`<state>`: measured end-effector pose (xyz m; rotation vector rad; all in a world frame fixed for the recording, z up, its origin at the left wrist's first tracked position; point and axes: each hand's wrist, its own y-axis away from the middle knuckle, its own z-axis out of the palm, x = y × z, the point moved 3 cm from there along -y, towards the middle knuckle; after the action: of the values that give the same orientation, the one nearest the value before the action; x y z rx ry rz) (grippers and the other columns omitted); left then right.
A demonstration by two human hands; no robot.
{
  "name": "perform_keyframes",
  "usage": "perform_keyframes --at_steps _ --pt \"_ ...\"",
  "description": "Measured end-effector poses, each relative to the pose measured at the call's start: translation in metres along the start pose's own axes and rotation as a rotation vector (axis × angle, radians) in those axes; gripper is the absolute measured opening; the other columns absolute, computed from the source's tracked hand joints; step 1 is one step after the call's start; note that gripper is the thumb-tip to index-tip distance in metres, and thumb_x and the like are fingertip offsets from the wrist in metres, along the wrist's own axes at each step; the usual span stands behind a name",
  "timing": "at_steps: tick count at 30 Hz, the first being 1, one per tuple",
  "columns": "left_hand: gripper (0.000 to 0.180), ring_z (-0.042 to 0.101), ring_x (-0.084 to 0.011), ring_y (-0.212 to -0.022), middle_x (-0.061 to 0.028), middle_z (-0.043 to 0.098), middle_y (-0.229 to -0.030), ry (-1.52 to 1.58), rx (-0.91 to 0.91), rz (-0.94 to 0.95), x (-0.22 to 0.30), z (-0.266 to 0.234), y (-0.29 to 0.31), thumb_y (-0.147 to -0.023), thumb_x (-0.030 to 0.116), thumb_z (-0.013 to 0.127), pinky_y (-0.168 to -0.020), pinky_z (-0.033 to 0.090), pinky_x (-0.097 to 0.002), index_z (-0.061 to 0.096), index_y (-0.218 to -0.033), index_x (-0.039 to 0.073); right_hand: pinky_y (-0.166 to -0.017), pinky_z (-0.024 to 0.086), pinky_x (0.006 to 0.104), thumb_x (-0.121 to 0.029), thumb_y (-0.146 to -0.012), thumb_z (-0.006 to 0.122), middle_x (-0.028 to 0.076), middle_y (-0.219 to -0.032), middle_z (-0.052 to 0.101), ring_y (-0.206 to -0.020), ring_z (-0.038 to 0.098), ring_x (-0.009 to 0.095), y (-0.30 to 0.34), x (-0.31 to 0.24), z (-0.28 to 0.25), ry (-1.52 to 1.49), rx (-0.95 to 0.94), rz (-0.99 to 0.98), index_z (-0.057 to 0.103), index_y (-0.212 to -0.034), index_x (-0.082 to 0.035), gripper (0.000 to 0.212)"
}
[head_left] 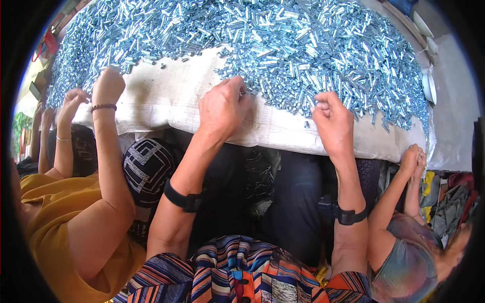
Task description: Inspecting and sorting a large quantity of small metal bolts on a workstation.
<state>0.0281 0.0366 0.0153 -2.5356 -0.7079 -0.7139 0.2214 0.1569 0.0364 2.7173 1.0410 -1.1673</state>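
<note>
A wide layer of small shiny metal tubes [303,45], bluish silver and of mixed lengths, covers the far part of a white woven cloth [166,91]. My left hand [222,107] is closed at the near edge of the layer, its fingers curled toward the right. Whatever lies between those fingertips is hidden. To the right, my right hand [333,121] is closed too, thumb and fingers drawn together beside the tubes. I cannot make out what it pinches. A short tube [306,123] lies on the cloth just left of its thumb. Both wrists wear black straps.
At the left, a person in a mustard top [76,222] reaches a hand [108,87] to the layer's edge. Another person's hands [413,160] meet near the right corner. A patterned black cap [148,169] sits below the cloth's edge. White bowl-like objects [428,85] line the right side.
</note>
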Motion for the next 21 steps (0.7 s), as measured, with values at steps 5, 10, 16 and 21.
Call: perform_keyframes --at_steps 5,10,16,21 --pt "0.014 0.057 -0.0086 -0.065 -0.0037 0.061 -0.075 1.037 -0.321 -0.255 0.01 -0.011 0.02 -0.086 0.009 0.055 -0.06 0.046 -0.022 0.058 -0.097 0.0 -0.066 0.047 0.0236 0.0 -0.085 0.052 0.006 -0.083 0.059 -0.071 0.059 0.011 0.029 -0.01 0.001 -0.815 -0.191 0.261 0.053 -0.106 0.003 0.022" --pt "0.014 0.057 -0.0087 -0.065 -0.005 0.062 -0.079 1.286 -0.435 -0.328 0.034 -0.008 0.052 -0.088 0.007 0.053 -0.063 0.048 -0.0217 0.059 -0.099 0.0 -0.066 0.047 0.0221 0.006 -0.085 0.047 0.006 -0.084 0.057 -0.072 0.059 0.01 0.055 -0.045 0.02 -0.917 -0.289 0.205 0.049 -0.118 -0.001 0.034" --pt "0.015 0.058 -0.008 -0.067 -0.0048 0.063 -0.081 1.331 -0.501 -0.334 0.036 -0.009 0.066 -0.089 0.011 0.055 -0.064 0.048 -0.0211 0.061 -0.096 -0.002 -0.06 0.047 0.0231 0.006 -0.083 0.052 0.006 -0.074 0.06 -0.066 0.058 0.008 0.064 -0.053 0.024 -0.576 -0.238 -0.029 0.055 -0.115 -0.005 0.034" --pt "0.014 0.058 -0.0086 -0.065 -0.0046 0.062 -0.079 1.341 -0.456 -0.331 0.032 -0.013 0.068 -0.089 0.009 0.055 -0.064 0.048 -0.0216 0.061 -0.095 -0.002 -0.061 0.047 0.0221 0.005 -0.083 0.058 0.006 -0.076 0.061 -0.069 0.06 0.009 0.067 -0.061 0.021 -0.528 -0.174 -0.074 0.055 -0.107 -0.002 0.026"
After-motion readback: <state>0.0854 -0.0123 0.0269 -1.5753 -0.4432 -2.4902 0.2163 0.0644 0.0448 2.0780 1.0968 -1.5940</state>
